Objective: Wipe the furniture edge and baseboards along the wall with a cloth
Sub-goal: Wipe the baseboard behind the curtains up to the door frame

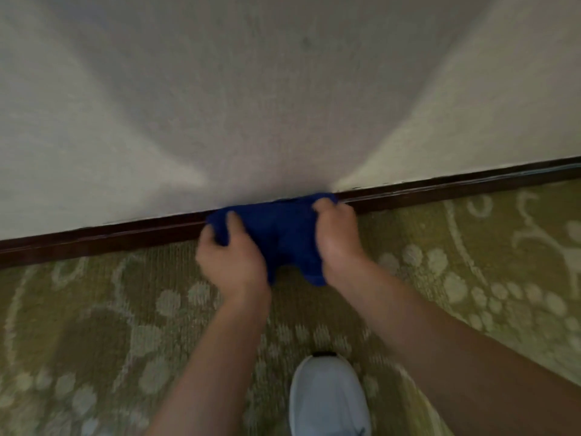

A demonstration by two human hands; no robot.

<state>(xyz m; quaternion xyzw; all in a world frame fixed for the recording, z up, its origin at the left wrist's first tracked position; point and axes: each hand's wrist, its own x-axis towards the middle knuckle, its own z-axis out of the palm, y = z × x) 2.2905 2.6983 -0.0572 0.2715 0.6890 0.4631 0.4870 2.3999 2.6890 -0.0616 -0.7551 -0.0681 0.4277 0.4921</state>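
A dark blue cloth [279, 234] is bunched against the dark brown baseboard [103, 239] where the pale wall meets the carpet. My left hand [231, 262] grips the cloth's left end, thumb on top. My right hand [336, 237] grips its right end, fingers curled over the top edge at the baseboard. The cloth hides the stretch of baseboard between my hands. No furniture edge is in view.
The baseboard runs on to the right [456, 184], rising toward the frame edge. The textured off-white wall [267, 105] fills the upper half. Green patterned carpet [94, 325] covers the floor. My light grey shoe [328, 401] stands below my hands.
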